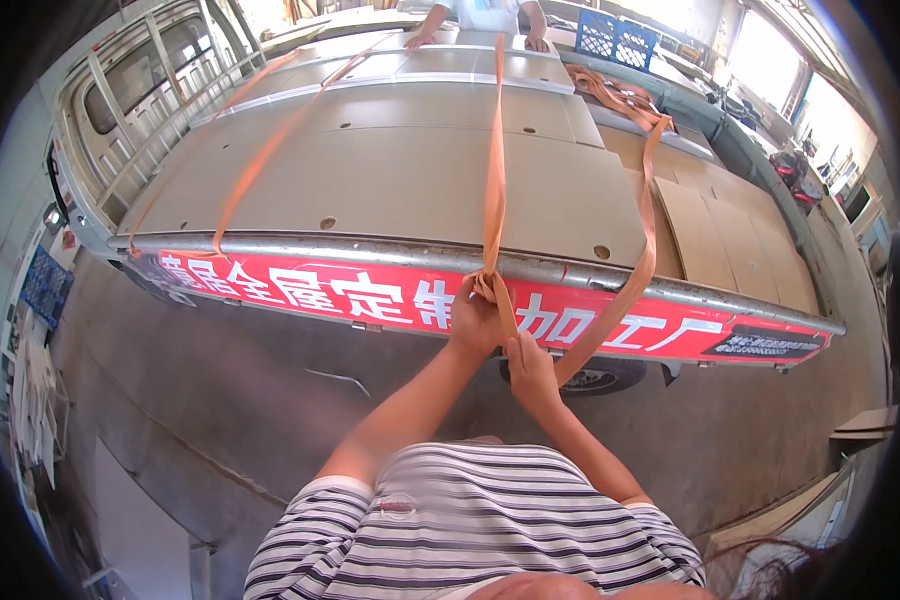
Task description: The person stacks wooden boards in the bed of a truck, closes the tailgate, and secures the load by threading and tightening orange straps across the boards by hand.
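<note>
My left hand point(477, 318) is closed round an orange webbing strap point(496, 150) where it forms a knot at the truck bed's side rail point(390, 247). Just below and to the right, my right hand point(532, 372) grips a length of the same kind of strap running down from that knot. A loose stretch of strap point(646, 240) loops from the right part of the load down past my right hand. Flat grey-beige panels point(390, 165) with small round holes lie stacked on the bed, and the strap runs across them.
More orange straps point(260, 165) cross the load at left, beside the cab rack point(135, 130). Brown boards point(715, 225) lie at right. Across the load stands another person point(485, 15), hands on the panels. A blue crate point(615, 42) sits behind; a wheel point(595, 380) shows below the red side panel.
</note>
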A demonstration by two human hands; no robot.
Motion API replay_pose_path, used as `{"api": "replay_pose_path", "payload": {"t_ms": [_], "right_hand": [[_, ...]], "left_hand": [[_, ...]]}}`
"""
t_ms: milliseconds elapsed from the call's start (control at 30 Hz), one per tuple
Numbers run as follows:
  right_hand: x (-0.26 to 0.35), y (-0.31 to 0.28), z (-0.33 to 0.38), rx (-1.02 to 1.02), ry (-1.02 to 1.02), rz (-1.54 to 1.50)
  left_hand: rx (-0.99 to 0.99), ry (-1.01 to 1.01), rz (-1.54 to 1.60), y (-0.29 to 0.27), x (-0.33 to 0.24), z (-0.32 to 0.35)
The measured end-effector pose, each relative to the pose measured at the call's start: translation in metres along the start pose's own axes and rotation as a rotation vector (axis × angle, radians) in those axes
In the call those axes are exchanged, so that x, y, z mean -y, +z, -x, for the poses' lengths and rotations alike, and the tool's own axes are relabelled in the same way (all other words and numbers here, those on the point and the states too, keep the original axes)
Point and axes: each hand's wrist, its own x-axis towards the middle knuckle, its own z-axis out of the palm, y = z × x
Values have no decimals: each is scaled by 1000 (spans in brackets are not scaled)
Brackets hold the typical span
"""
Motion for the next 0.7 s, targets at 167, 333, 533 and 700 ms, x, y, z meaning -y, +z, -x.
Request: {"api": "replay_pose_path", "payload": {"t_ms": [167,333,533,700], "right_hand": [[5,-62,55,278,79,-42],[-1,-82,50,478,-58,132],[-10,-88,45,509,-88,67],[-6,-100,58,488,-141,101]], "left_hand": [[-229,200,-4,-22,-15,-3],[-379,50,-165,20,27,14],[-404,-12,-143,34,29,22],[-385,45,-299,28,34,44]]}}
